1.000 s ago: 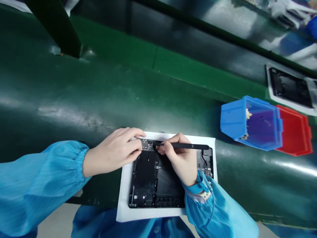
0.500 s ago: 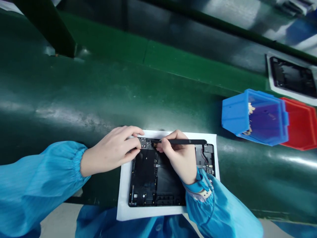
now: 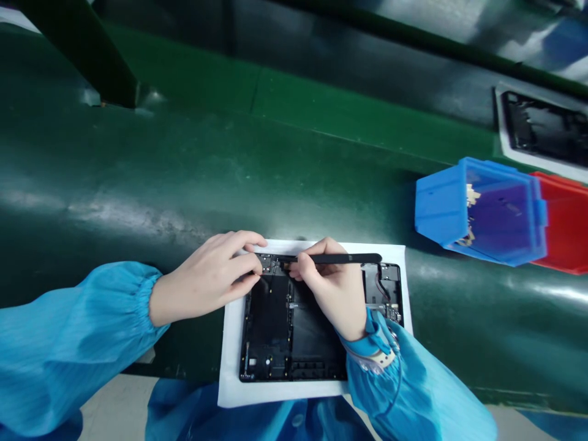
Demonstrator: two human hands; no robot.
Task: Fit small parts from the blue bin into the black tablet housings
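Observation:
A black open tablet housing (image 3: 316, 334), with circuit parts and cables inside, lies on a white sheet (image 3: 239, 392) at the bench's front edge. My left hand (image 3: 211, 275) grips its upper left corner, thumb and index finger bent close together beside a small metal plate (image 3: 267, 263). Black tweezers (image 3: 353, 258) are pinched in my right hand (image 3: 337, 285), pointing left. Their tips reach the parts along the housing's top edge, near my left fingertips. What the tips touch is too small to tell. My right hand and sleeve cover part of the housing's right side.
To the right stands a blue bin (image 3: 482, 211) holding small pale parts, with a red bin (image 3: 567, 226) against it. Another black housing (image 3: 546, 125) lies on a white sheet at the upper right. A dark post (image 3: 92, 55) rises from the green bench (image 3: 184, 165) at upper left.
The view has shifted slightly, so the bins appear a little further right. Both hands and the tweezers stay almost where they were over the housing.

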